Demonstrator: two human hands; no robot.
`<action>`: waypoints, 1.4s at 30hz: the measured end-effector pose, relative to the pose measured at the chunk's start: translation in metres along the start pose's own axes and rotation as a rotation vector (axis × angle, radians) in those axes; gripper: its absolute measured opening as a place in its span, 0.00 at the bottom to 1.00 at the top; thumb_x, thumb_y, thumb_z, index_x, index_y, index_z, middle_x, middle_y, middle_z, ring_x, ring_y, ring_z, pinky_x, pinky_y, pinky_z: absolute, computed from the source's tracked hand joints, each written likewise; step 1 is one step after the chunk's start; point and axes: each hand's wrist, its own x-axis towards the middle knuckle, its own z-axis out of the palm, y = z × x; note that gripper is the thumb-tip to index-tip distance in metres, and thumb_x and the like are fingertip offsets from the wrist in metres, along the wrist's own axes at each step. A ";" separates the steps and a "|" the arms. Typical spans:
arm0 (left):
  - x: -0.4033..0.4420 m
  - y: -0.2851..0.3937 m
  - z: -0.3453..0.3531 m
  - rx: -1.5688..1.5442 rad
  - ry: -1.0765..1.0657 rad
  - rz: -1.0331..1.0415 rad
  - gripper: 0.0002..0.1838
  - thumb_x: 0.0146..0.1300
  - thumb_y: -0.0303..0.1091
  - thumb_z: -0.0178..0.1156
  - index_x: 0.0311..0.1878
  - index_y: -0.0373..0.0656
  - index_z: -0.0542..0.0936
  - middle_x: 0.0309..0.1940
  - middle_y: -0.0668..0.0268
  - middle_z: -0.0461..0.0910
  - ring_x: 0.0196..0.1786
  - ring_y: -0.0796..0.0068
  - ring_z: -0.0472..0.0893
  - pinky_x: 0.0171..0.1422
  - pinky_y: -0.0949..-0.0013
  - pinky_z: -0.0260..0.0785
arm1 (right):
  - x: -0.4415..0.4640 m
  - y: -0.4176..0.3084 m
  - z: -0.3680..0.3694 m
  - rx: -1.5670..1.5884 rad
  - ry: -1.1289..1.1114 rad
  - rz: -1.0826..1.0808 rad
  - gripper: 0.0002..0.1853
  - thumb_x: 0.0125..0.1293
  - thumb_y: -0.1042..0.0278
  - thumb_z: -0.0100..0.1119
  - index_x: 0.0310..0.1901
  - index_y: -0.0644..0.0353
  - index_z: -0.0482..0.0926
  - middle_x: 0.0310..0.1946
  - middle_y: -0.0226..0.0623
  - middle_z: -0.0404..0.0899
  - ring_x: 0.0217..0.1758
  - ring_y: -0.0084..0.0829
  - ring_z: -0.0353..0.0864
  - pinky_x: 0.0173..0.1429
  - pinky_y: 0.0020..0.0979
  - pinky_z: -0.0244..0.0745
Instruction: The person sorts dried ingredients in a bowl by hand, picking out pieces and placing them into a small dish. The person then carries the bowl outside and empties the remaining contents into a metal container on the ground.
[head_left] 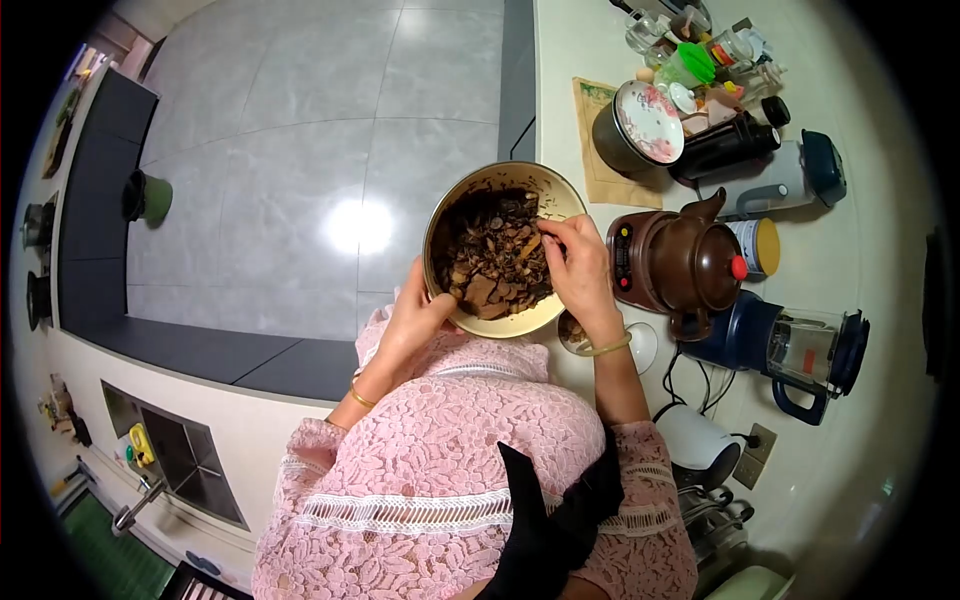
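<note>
A round cream bowl [532, 322] is held up in front of my body, over the counter's edge. Dark brown dried pieces [490, 250], some flat and some thin, fill much of it. My left hand [418, 318] grips the bowl's near left rim, thumb over the edge. At the right side, my right hand [580, 265] reaches in over the rim, its fingertips pinched together at an orange-brown piece [531, 245]. Below the bowl, a small dish with brown bits [573, 333] is partly hidden by my right wrist.
On the counter to the right stand a brown teapot [695, 262] on its base, a pot with a floral bowl [650, 122] on top, a blender [800, 350], a white kettle [695, 440] and several jars. A sink [185, 450] lies at the lower left.
</note>
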 end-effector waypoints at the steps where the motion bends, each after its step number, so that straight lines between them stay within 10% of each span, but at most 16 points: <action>1: 0.000 0.000 0.000 -0.003 0.013 -0.003 0.28 0.55 0.21 0.45 0.61 0.39 0.56 0.43 0.59 0.71 0.32 0.74 0.77 0.27 0.75 0.75 | 0.000 -0.003 -0.002 0.032 -0.005 0.026 0.06 0.54 0.78 0.57 0.35 0.65 0.78 0.28 0.40 0.71 0.28 0.34 0.74 0.34 0.30 0.70; 12: 0.010 -0.008 -0.001 -0.107 0.038 -0.116 0.27 0.56 0.21 0.46 0.61 0.38 0.56 0.42 0.57 0.72 0.33 0.72 0.77 0.26 0.75 0.75 | -0.004 -0.011 0.001 0.346 -0.099 0.126 0.12 0.52 0.80 0.60 0.40 0.65 0.77 0.24 0.31 0.77 0.26 0.16 0.72 0.31 0.18 0.69; 16: 0.009 -0.007 -0.002 -0.121 0.051 -0.162 0.27 0.55 0.21 0.47 0.60 0.37 0.57 0.42 0.59 0.72 0.34 0.73 0.77 0.27 0.76 0.75 | 0.000 -0.032 -0.012 0.305 -0.110 0.207 0.12 0.51 0.79 0.61 0.40 0.63 0.79 0.26 0.33 0.78 0.27 0.21 0.75 0.30 0.19 0.69; 20: 0.007 -0.003 -0.001 -0.087 0.027 -0.171 0.27 0.55 0.21 0.46 0.61 0.38 0.57 0.43 0.59 0.72 0.36 0.74 0.77 0.26 0.77 0.75 | 0.005 -0.042 -0.010 0.350 0.143 -0.172 0.11 0.50 0.81 0.61 0.38 0.66 0.79 0.35 0.37 0.76 0.37 0.30 0.76 0.38 0.25 0.71; 22: 0.006 -0.002 0.000 -0.090 0.017 -0.151 0.27 0.55 0.21 0.46 0.61 0.38 0.57 0.42 0.59 0.72 0.35 0.74 0.77 0.26 0.78 0.75 | 0.007 -0.022 0.015 -0.116 -0.057 -0.261 0.10 0.47 0.80 0.62 0.35 0.65 0.80 0.34 0.39 0.75 0.38 0.35 0.74 0.43 0.30 0.71; 28: 0.008 0.000 -0.002 -0.108 0.052 -0.142 0.26 0.55 0.21 0.46 0.60 0.37 0.58 0.42 0.58 0.72 0.33 0.73 0.78 0.25 0.76 0.76 | 0.018 -0.030 -0.018 0.102 0.119 -0.138 0.03 0.49 0.79 0.62 0.27 0.63 0.78 0.25 0.36 0.72 0.25 0.29 0.70 0.31 0.26 0.66; 36: 0.010 -0.004 -0.004 -0.191 0.066 -0.127 0.26 0.54 0.21 0.46 0.58 0.34 0.58 0.41 0.56 0.72 0.32 0.71 0.78 0.24 0.77 0.76 | -0.011 0.011 -0.008 0.043 0.201 0.292 0.13 0.56 0.75 0.61 0.42 0.65 0.73 0.20 0.26 0.68 0.22 0.14 0.64 0.27 0.18 0.62; 42: 0.012 -0.005 -0.008 -0.139 0.092 -0.079 0.26 0.53 0.22 0.47 0.59 0.35 0.59 0.40 0.56 0.73 0.31 0.72 0.79 0.24 0.77 0.76 | -0.045 0.050 0.016 0.109 -0.015 0.478 0.12 0.64 0.66 0.49 0.42 0.67 0.73 0.22 0.39 0.72 0.24 0.30 0.69 0.29 0.28 0.66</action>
